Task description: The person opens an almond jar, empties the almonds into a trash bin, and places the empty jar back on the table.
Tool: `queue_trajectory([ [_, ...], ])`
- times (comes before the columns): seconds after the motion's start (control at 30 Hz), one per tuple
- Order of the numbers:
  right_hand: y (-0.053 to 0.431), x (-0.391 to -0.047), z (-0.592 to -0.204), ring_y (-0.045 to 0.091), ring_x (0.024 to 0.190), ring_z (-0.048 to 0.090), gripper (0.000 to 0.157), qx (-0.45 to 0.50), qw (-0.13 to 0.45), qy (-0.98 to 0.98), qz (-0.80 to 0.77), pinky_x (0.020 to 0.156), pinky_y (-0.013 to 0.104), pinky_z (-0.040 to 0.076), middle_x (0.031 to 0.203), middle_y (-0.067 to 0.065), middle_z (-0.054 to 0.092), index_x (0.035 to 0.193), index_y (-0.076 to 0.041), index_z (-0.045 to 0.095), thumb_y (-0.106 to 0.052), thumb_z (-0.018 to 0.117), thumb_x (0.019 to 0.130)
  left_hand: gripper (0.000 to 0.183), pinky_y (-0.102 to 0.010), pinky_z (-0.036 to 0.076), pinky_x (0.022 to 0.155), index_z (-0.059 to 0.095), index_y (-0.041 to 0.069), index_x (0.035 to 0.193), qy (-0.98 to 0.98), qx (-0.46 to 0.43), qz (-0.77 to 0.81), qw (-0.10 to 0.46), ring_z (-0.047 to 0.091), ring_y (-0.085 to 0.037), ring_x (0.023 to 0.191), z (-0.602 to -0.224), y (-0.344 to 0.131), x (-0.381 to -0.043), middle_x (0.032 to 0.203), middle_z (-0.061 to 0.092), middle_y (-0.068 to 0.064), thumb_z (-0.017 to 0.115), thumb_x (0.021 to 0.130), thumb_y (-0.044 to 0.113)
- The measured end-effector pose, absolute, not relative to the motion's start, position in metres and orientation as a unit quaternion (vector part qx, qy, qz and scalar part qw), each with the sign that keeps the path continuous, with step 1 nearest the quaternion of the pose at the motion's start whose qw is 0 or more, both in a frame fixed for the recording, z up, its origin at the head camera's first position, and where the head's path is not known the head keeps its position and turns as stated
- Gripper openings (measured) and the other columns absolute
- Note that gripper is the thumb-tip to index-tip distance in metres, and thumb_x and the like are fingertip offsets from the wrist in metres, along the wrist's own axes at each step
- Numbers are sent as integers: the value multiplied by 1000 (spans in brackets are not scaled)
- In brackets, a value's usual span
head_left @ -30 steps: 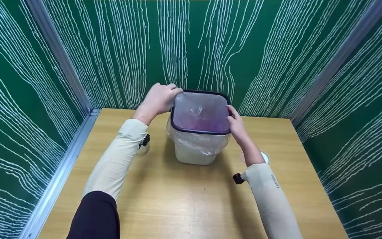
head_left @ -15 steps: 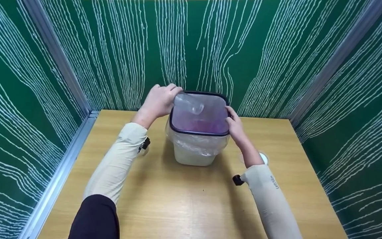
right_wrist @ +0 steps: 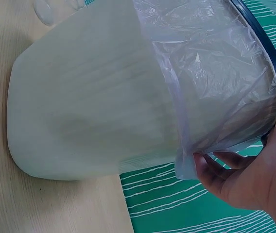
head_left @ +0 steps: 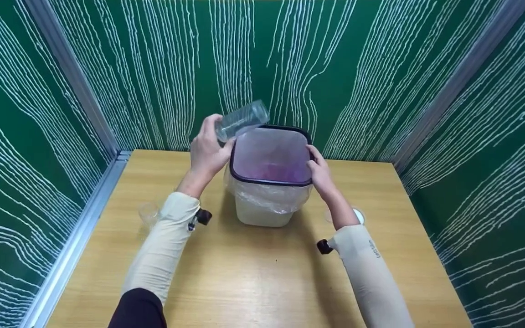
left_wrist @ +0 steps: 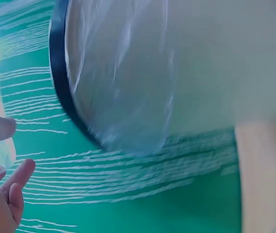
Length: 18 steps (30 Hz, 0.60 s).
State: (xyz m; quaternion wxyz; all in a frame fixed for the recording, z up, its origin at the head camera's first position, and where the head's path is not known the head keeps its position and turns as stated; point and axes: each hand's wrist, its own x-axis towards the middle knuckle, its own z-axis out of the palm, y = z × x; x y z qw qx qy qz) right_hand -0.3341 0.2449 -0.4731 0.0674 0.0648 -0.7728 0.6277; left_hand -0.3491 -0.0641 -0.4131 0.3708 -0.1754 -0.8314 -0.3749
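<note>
A pale plastic bin (head_left: 262,216) with a dark rim frame (head_left: 274,183) stands at the back middle of the table. A clear bag liner (head_left: 274,200) folds down over its outside, and its inside looks purplish. My left hand (head_left: 208,152) holds a clear plastic cup (head_left: 243,120) sideways, above the bin's back left corner, its far end tipped upward. In the left wrist view, the fingers (left_wrist: 22,174) show at the left edge beside the bin. My right hand (head_left: 321,171) grips the bin's right rim; in the right wrist view its fingers curl at the liner's edge (right_wrist: 181,165).
Another clear cup (head_left: 148,213) stands on the wooden table (head_left: 253,273), left of the bin beside the left forearm. A white round object (head_left: 358,215) is partly hidden behind the right forearm. Green walls with white lines (head_left: 285,59) enclose the back and sides.
The clear cup pointed down into the bin half a second ago; my left hand has raised it out and turned it end-up. My right hand stays on the rim.
</note>
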Motion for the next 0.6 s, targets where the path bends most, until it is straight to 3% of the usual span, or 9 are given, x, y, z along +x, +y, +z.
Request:
queue_trajectory([
  [0.3,246,-336,-469,25,142,20,51,57,44,-768,636,115,38,16,156,16,23,149,0,30,-1,32,98,60,-37,48,93,30,13,131,-738,-169,-593,274,51,-21,115,-432,-66,-331,123,50,-6,71,87,12],
  [0.43,246,-334,-469,25,142,21,51,51,48,-770,634,115,37,18,156,17,25,149,1,31,0,33,98,65,-40,43,98,29,16,142,-720,-183,-632,221,48,-22,118,-433,-67,-324,126,48,-8,67,90,13],
  [0.6,244,-334,-469,23,142,22,50,63,62,-766,636,115,35,17,155,16,27,148,0,33,-1,33,98,60,-44,43,96,31,4,139,-678,-203,-676,204,49,-27,114,-431,-70,-315,127,46,-19,62,88,4],
])
